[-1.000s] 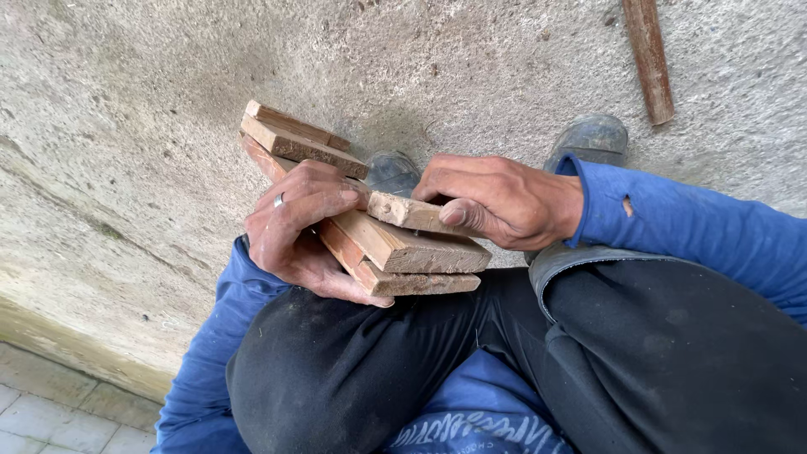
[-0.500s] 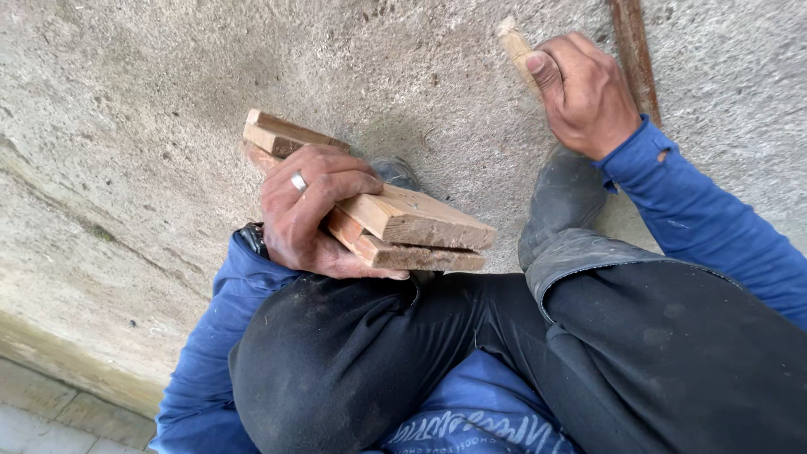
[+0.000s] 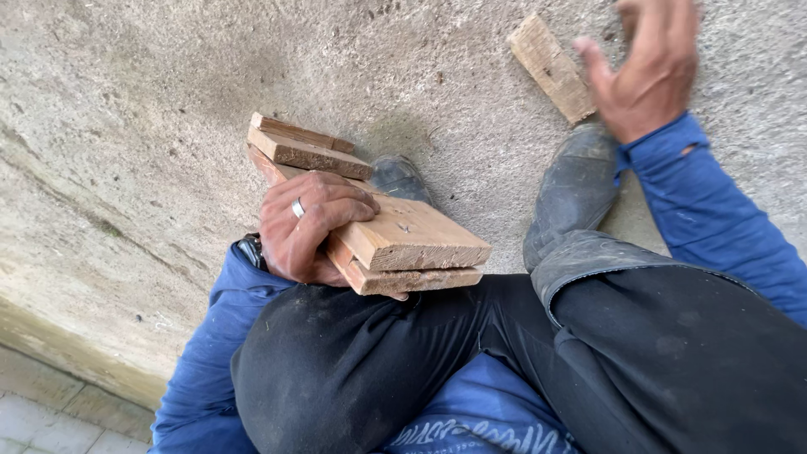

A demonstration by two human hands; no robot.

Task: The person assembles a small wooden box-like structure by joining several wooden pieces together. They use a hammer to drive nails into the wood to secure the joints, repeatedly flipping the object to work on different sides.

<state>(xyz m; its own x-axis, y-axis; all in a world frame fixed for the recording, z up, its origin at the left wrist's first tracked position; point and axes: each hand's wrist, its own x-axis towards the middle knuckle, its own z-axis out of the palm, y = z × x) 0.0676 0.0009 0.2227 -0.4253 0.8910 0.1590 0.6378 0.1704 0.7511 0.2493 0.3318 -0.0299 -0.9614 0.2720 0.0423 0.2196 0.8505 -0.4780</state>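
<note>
On my feed the grey boot (image 3: 580,189) stands near the middle, sole down on rough, pale concrete ground (image 3: 126,126) that spreads all round it. To its left I see the toe of a second boot (image 3: 399,178), close by. Dusty black trousers (image 3: 378,370) run from the grey boot's top down towards the lower edge, with a blue shirt (image 3: 471,424) showing beneath them. Far down-left of the boot, past the concrete's edge, lie grey paving tiles (image 3: 38,420).

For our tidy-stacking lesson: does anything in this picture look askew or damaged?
The stack of wooden boards clasped by the left hand is uneven: its pieces are splayed at different angles. One sleeve has a small hole.
</note>
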